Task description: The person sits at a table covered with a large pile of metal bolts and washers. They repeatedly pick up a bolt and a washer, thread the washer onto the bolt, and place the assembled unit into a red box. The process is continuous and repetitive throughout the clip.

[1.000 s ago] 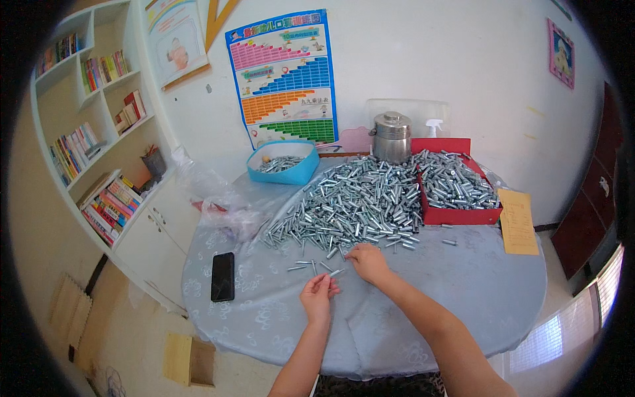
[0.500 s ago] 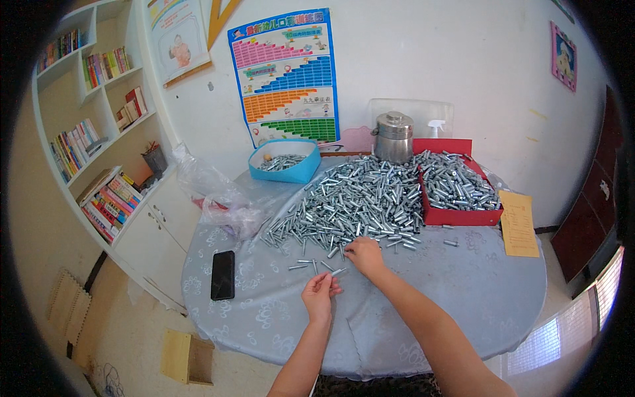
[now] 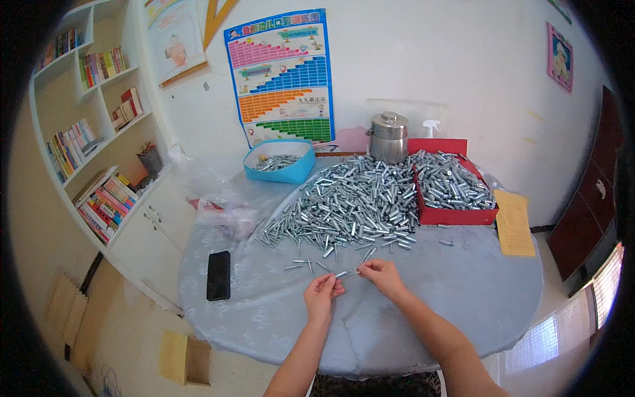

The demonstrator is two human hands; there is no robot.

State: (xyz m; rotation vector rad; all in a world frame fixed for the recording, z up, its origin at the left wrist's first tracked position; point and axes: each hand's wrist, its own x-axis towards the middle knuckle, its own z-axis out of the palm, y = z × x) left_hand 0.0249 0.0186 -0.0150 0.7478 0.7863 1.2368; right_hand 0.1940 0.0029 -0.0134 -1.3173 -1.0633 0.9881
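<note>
My left hand (image 3: 322, 296) pinches a slim silvery metal bolt (image 3: 343, 273) between thumb and fingers, its tip pointing right. Facing it, my right hand (image 3: 382, 276) is closed in a pinch at the bolt's tip end. A tiny pale piece shows at those right fingertips, too small to name. Several loose bolts (image 3: 323, 266) lie on the grey tablecloth (image 3: 436, 298) just beyond my left hand. Behind both hands spreads a large heap of similar metal bolts (image 3: 350, 205).
A red box (image 3: 456, 216) full of metal pieces stands right of the heap, beside a yellow paper (image 3: 514, 225). Behind are a steel canister (image 3: 389, 139) and a blue fabric bin (image 3: 294, 173). A black phone (image 3: 218, 276) and crumpled plastic (image 3: 231, 221) lie left.
My right hand has drawn back from the heap's near edge, toward me and slightly right, to the end of the bolt in my left hand. The left hand keeps its hold.
</note>
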